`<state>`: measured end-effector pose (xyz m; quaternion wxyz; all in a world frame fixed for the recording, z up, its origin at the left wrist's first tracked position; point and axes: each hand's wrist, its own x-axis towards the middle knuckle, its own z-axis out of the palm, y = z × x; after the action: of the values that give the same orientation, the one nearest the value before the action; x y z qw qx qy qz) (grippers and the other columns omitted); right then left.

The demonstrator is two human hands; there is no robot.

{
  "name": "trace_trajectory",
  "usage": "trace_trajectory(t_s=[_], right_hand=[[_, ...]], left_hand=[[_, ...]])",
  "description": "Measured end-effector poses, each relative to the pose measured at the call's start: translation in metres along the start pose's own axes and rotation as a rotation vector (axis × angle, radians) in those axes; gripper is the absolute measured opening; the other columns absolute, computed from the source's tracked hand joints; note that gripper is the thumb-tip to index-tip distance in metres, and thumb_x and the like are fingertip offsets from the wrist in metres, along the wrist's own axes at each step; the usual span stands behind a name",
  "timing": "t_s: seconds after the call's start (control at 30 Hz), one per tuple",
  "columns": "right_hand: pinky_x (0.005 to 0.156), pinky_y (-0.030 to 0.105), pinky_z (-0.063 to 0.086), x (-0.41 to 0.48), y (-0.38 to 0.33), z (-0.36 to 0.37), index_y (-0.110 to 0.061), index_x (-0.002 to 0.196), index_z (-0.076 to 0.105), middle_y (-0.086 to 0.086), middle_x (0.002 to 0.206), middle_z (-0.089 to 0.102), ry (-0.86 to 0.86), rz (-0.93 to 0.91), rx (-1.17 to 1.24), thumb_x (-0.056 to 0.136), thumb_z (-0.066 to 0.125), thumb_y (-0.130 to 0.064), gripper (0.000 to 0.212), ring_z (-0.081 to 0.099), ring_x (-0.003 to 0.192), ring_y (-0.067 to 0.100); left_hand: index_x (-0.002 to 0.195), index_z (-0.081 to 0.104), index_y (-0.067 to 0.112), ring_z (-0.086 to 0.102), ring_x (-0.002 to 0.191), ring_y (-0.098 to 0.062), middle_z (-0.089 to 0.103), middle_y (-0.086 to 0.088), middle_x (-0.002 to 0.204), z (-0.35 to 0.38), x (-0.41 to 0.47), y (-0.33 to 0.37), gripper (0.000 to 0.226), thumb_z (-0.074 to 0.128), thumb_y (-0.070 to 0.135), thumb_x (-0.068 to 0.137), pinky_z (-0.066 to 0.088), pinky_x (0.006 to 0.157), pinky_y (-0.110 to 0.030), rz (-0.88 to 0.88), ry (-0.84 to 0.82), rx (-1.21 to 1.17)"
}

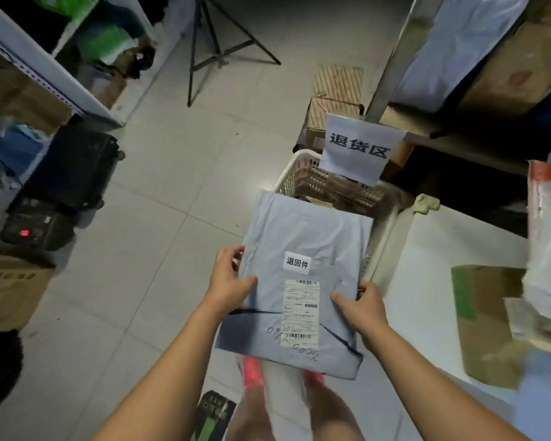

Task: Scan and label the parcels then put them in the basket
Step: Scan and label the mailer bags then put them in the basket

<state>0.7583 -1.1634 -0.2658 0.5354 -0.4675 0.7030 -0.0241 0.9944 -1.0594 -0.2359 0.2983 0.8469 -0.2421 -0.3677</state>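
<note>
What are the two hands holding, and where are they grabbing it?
The grey parcel. The left hand grips its left edge, the right hand its right edge, thumbs on top.

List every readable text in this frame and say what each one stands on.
"退货区": printed on the paper sign hanging over the basket.
"退回件": on the white sticker on the grey parcel.
"0917-002", then a last character that is unclear: handwriting on the same parcel.
Shipping label on the parcel: barcodes and fine print, too small to read.
</note>
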Motion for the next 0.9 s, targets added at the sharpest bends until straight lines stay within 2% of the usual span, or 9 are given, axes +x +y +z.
trace_trajectory(t_s=[0.13,0.23,0.37,0.47,0.53,0.63,0.77,0.83,0.9], right_hand=[[0.077,0.03,0.049,0.074,0.01,0.037,-0.007,0.115,0.054,0.006,0.106,0.065,0.063,0.062,0.029,0.076,0.083,-0.019,0.051,0.062,0.089,0.02],[0.082,0.034,0.051,0.128,0.035,0.066,-0.008,0.123,0.05,0.007,0.113,0.064,0.121,0.13,0.013,0.077,0.083,-0.026,0.059,0.061,0.095,0.022],[0.089,0.039,0.052,0.175,0.069,0.104,-0.011,0.122,0.048,0.008,0.118,0.063,0.182,0.201,-0.009,0.077,0.082,-0.03,0.06,0.062,0.101,0.026],[0.082,0.032,0.047,0.193,0.086,0.125,-0.009,0.123,0.046,0.009,0.117,0.062,0.207,0.204,-0.004,0.08,0.082,-0.026,0.059,0.057,0.094,0.022],[0.082,0.032,0.046,0.199,0.09,0.132,-0.009,0.125,0.047,0.008,0.118,0.063,0.217,0.19,-0.009,0.08,0.081,-0.024,0.058,0.058,0.096,0.023],[0.086,0.034,0.049,0.188,0.083,0.129,-0.01,0.129,0.047,0.005,0.111,0.06,0.187,0.164,-0.07,0.08,0.08,-0.025,0.061,0.061,0.104,0.027],[0.084,0.031,0.047,0.131,0.062,0.103,-0.011,0.129,0.049,0.009,0.121,0.061,0.151,0.104,-0.181,0.081,0.074,-0.018,0.055,0.06,0.107,0.026],[0.087,0.033,0.048,0.092,0.048,0.086,-0.014,0.13,0.049,0.009,0.126,0.058,0.138,0.082,-0.265,0.081,0.071,-0.018,0.054,0.057,0.111,0.027],[0.088,0.035,0.048,0.048,0.034,0.068,-0.018,0.13,0.049,0.006,0.126,0.054,0.108,0.047,-0.343,0.083,0.068,-0.021,0.051,0.055,0.113,0.025]], left_hand=[[0.132,0.049,0.017,0.048,0.091,-0.005,0.046,0.002,0.121,0.04,0.09,-0.031,0.061,0.073,0.003,0.078,0.04,0.069,-0.004,0.013,-0.11,0.054],[0.132,0.05,0.014,0.047,0.089,-0.006,0.046,0.0,0.12,0.075,0.146,-0.06,0.061,0.075,0.002,0.076,0.042,0.073,-0.004,0.054,-0.177,0.099],[0.131,0.052,0.012,0.051,0.095,-0.013,0.045,0.001,0.12,0.112,0.197,-0.096,0.062,0.076,0.0,0.075,0.051,0.093,-0.028,0.063,-0.242,0.144],[0.136,0.048,0.008,0.051,0.102,-0.011,0.044,0.001,0.124,0.128,0.215,-0.117,0.067,0.076,-0.004,0.077,0.046,0.081,-0.005,0.049,-0.298,0.133],[0.14,0.045,0.008,0.051,0.1,-0.011,0.046,-0.002,0.122,0.131,0.218,-0.127,0.072,0.078,-0.002,0.077,0.043,0.077,-0.005,0.068,-0.32,0.169],[0.146,0.041,0.012,0.053,0.101,-0.016,0.045,-0.005,0.128,0.123,0.21,-0.138,0.075,0.078,0.01,0.081,0.047,0.088,-0.023,0.1,-0.372,0.259],[0.145,0.044,0.015,0.053,0.12,-0.026,0.047,-0.008,0.138,0.1,0.175,-0.124,0.068,0.074,0.015,0.084,0.047,0.1,-0.038,0.231,-0.421,0.488],[0.145,0.045,0.015,0.053,0.122,-0.029,0.049,-0.008,0.138,0.084,0.15,-0.105,0.067,0.071,0.015,0.084,0.048,0.097,-0.038,0.308,-0.434,0.647],[0.137,0.054,0.013,0.06,0.107,-0.032,0.056,-0.008,0.126,0.065,0.121,-0.082,0.062,0.074,0.013,0.078,0.05,0.085,-0.038,0.412,-0.415,0.754]])
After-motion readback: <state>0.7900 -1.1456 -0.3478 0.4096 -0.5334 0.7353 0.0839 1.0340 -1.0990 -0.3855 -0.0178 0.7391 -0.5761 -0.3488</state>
